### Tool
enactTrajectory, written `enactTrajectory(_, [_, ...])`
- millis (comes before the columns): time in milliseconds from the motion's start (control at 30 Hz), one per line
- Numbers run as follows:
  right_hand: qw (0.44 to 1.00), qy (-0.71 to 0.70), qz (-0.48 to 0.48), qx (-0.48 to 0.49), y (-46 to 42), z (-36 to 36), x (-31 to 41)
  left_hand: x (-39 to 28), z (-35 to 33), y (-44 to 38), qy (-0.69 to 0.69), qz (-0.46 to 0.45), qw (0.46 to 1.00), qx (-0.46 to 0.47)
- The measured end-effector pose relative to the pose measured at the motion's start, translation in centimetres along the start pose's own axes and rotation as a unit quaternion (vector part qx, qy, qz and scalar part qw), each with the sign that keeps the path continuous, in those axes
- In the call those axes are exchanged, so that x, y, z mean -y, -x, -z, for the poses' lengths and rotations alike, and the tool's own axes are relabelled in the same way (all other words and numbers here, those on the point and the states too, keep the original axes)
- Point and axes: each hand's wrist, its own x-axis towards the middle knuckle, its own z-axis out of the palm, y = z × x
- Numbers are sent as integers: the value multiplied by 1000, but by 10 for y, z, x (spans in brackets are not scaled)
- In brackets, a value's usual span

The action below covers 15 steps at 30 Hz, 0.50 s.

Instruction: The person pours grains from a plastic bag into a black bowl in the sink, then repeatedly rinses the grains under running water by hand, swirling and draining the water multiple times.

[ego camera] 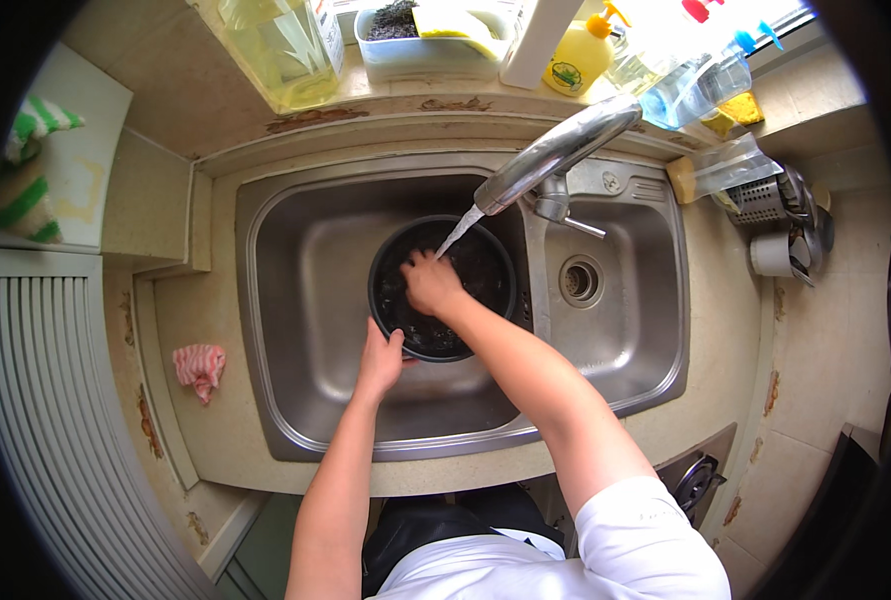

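A round dark pan (501,300) is held in the large basin of a stainless steel double sink (303,300). My left hand (381,360) grips its rim at the lower left, thumb on top. Inside the pan is my right hand (430,281), its fingers spread and partly hidden by the water stream; whether they press on anything cannot be told. Water (460,231) runs from the chrome faucet (558,154) onto that hand and into the pan. The pan's inside looks wet and dark.
A small basin with a drain (581,281) adjoins on the right. A pink striped cloth (200,369) lies on the left counter. Soap bottles (580,56) and a plastic tub (434,56) line the back ledge. A perforated steel utensil holder (757,201) stands at right.
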Motion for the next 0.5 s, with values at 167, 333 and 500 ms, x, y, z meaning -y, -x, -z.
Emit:
enactTrajectory(167, [989,111,-79,62,17,4,-44,-1,0,0,1,-9,1000,5])
enactTrajectory(333, [948,6,-117,296,37,1,-24,4,0,-3,0,-14,1000,-1])
enactTrajectory(500, [931,-159,-39,327,27,-16,16,7,3,-2,28,-14,999,-13])
